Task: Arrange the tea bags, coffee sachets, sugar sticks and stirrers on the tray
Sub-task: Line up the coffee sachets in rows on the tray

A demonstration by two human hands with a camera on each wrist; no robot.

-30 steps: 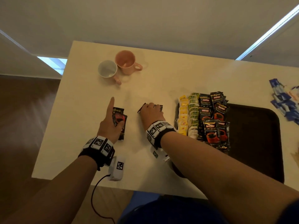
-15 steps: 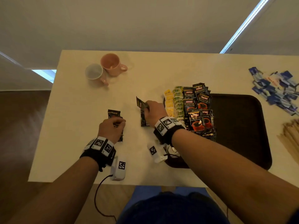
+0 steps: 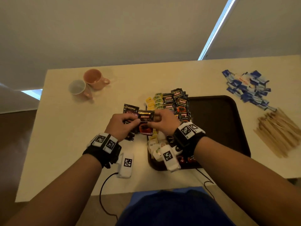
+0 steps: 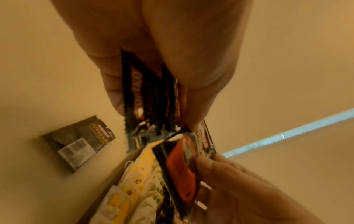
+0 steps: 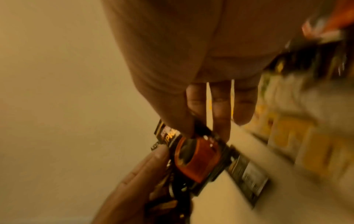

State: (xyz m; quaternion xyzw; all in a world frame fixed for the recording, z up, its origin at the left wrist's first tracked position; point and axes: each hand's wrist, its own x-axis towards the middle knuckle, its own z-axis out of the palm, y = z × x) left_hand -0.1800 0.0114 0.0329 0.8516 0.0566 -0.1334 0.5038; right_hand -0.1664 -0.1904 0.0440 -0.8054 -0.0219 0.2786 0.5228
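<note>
Black foil coffee sachet [image 3: 145, 122] pinched at centre frame between left hand [image 3: 121, 126] and right hand [image 3: 163, 122], fingers of both curled onto it, more sachets fanned in the left grip [image 4: 141, 97]. Just behind, at upper left of the hands, one loose sachet [image 3: 130, 108] flat on cream table [image 3: 65, 136]. Right of the hands, dark tray [image 3: 219, 128] with rows of yellow and green tea bags [image 3: 156, 101] and coffee sachets [image 3: 177, 101], lower rows hidden by the right wrist. Far right: blue sugar sticks [image 3: 247, 88], wooden stirrers [image 3: 276, 132]. Upper left: two mugs [image 3: 88, 84]. Half a second ago hands apart, each on its own sachets; now brought together, lifted off the table.
</note>
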